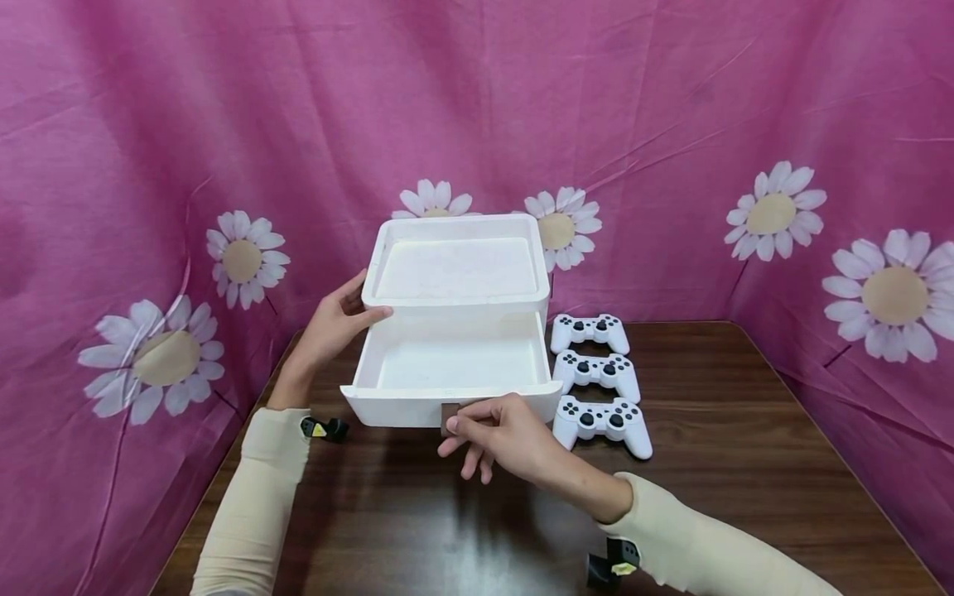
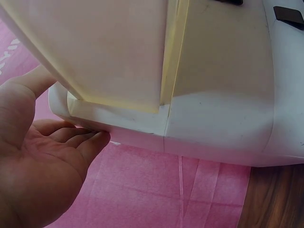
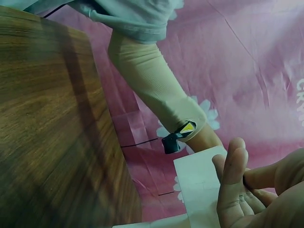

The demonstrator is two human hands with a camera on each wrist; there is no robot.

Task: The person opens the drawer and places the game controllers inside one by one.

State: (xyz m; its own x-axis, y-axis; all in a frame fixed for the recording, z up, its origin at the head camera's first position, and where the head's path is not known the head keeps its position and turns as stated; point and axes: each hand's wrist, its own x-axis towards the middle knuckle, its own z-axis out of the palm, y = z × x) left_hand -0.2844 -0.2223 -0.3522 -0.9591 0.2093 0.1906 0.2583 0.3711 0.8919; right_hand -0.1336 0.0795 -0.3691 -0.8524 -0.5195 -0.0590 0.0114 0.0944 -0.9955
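A white drawer unit [image 1: 456, 296] with a recessed top stands on the table, its upper drawer [image 1: 402, 410] pulled out toward me; no contents show inside. My left hand [image 1: 331, 327] holds the unit's left side near the top, thumb at the front edge. In the left wrist view, the fingers [image 2: 78, 137] lie against the unit's side wall. At the drawer's front, my right hand [image 1: 514, 443] pinches a small brown tab handle [image 1: 449, 411] between thumb and forefinger, the other fingers hanging loose. The right wrist view shows the hand [image 3: 256, 190] beside the white drawer front [image 3: 199, 175].
Three white game controllers [image 1: 591, 334] lie in a column right of the unit, the nearest one [image 1: 604, 424] close to my right hand. The dark wooden table [image 1: 715, 497] meets a pink flowered cloth [image 1: 641, 124] at the back and sides.
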